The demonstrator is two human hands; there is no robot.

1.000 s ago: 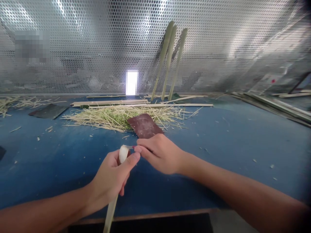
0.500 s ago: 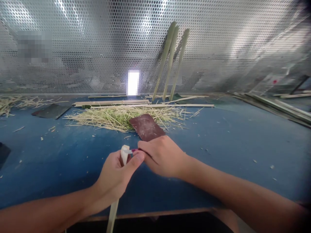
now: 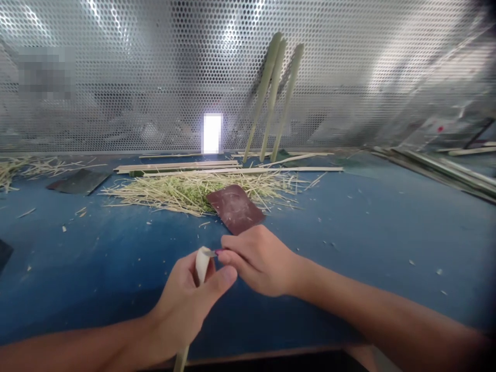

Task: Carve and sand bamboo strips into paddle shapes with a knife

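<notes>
My left hand [image 3: 188, 299] is closed around a pale strip, probably bamboo [image 3: 202, 264]. Its wide end sticks up past my fingers, and its thin tail hangs below my wrist. In the fist of my right hand [image 3: 261, 261] is a small knife [image 3: 211, 253] with a reddish-purple handle, mostly hidden by the fingers. The short blade touches the top of the strip, or is very close to it. Just beyond my right hand lies a dark red sheet, perhaps sandpaper [image 3: 237, 209].
A heap of thin shavings [image 3: 174, 191] covers part of the blue table [image 3: 368, 248], with long flat strips [image 3: 178, 165] behind it. Several green spatula-shaped strips [image 3: 267, 93] lean on the perforated metal screen [image 3: 155, 67]. A dark sheet [image 3: 79, 181] lies left; long strips [image 3: 442, 173] lie right.
Both hands, with the strip and the knife, appear slightly lower in view. The blade has shifted a little at the strip's top. Both grips are the same.
</notes>
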